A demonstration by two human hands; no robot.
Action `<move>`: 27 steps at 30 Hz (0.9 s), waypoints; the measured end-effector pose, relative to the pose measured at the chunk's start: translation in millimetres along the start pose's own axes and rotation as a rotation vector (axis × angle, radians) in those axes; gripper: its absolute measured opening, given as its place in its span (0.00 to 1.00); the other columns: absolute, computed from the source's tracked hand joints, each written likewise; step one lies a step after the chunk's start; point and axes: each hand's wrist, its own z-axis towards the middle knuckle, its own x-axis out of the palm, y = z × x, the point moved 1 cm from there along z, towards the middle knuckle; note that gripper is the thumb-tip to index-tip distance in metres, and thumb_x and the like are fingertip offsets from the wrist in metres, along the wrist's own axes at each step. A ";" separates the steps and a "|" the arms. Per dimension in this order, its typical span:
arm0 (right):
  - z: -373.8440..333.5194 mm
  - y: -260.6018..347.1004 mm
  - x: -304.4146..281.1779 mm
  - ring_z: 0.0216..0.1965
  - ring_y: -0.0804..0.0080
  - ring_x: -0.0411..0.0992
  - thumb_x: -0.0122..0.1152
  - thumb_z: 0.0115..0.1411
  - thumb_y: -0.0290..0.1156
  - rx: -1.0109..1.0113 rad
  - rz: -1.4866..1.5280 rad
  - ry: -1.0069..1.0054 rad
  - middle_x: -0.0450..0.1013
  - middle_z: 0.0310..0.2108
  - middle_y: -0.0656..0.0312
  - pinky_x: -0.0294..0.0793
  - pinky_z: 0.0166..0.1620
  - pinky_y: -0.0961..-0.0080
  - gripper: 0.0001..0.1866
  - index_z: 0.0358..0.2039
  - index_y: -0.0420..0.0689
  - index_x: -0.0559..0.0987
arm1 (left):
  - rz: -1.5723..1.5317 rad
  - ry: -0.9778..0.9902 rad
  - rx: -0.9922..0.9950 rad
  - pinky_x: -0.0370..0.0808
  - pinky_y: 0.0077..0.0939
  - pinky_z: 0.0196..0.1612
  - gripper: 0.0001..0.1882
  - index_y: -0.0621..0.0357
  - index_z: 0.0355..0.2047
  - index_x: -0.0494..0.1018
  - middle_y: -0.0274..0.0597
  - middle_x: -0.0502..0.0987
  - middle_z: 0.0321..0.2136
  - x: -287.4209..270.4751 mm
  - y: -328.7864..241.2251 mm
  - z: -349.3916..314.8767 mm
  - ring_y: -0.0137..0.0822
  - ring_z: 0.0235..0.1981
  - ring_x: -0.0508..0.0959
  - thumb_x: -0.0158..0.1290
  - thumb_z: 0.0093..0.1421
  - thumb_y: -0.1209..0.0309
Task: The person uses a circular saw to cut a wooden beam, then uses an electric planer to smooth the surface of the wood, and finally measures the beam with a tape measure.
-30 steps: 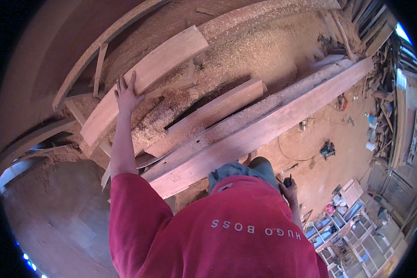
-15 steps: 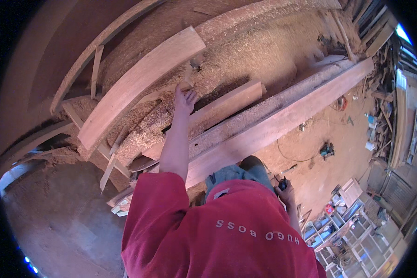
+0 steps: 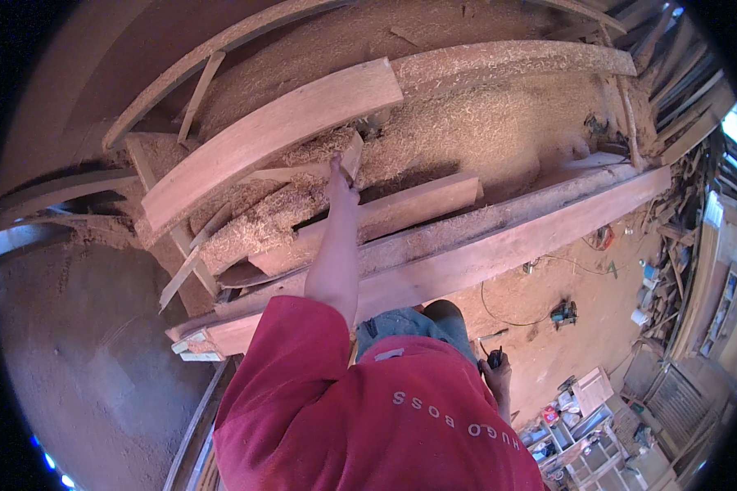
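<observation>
My left hand [image 3: 344, 186] reaches out over the workbench, its fingers closed round a short, narrow piece of wood [image 3: 354, 153] that sticks up past them. Just beyond it lies a wide, curved plank [image 3: 274, 135] with a smooth pale face. A shorter thick board [image 3: 422, 203] rests on the shavings to the right of my forearm. Down by my right hip, my right hand [image 3: 498, 378] is closed round a small black object [image 3: 495, 358]; its kind is not clear from here.
Wood shavings [image 3: 483, 123] cover much of the bench. A long straight beam [image 3: 516, 222] runs along its near side. On the floor are a green power tool [image 3: 563, 314] with a cord and a wooden crate [image 3: 591, 391]. Stacked timber [image 3: 684, 90] stands at the far right.
My left hand has gone from fingers spread at the narrow piece of wood to a grip on it, and the piece now points upward. The whole view has turned slightly. My right hand keeps its hold.
</observation>
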 end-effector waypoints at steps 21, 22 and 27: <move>131.0 136.2 -30.5 0.26 0.77 0.75 0.59 0.61 0.34 -0.240 0.737 0.587 0.73 0.31 0.63 0.62 0.17 0.86 0.16 0.46 0.39 0.73 | 0.278 0.313 -0.266 0.77 0.32 0.44 0.28 0.57 0.53 0.69 0.44 0.77 0.42 -118.2 72.1 -349.4 0.37 0.40 0.77 0.60 0.59 0.53; 129.4 138.0 -34.7 0.26 0.78 0.75 0.59 0.61 0.34 -0.245 0.817 0.620 0.73 0.31 0.63 0.59 0.16 0.87 0.16 0.47 0.40 0.73 | 0.261 0.328 -0.297 0.77 0.33 0.44 0.30 0.60 0.53 0.68 0.46 0.76 0.43 -112.7 89.4 -363.7 0.38 0.40 0.77 0.61 0.58 0.53; 95.9 132.0 -80.3 0.23 0.85 0.69 0.62 0.62 0.43 -0.164 1.023 0.589 0.71 0.33 0.68 0.55 0.13 0.89 0.17 0.41 0.44 0.72 | 0.334 0.481 -0.351 0.77 0.27 0.43 0.36 0.64 0.53 0.66 0.46 0.72 0.43 -89.8 169.9 -416.4 0.35 0.44 0.74 0.66 0.53 0.52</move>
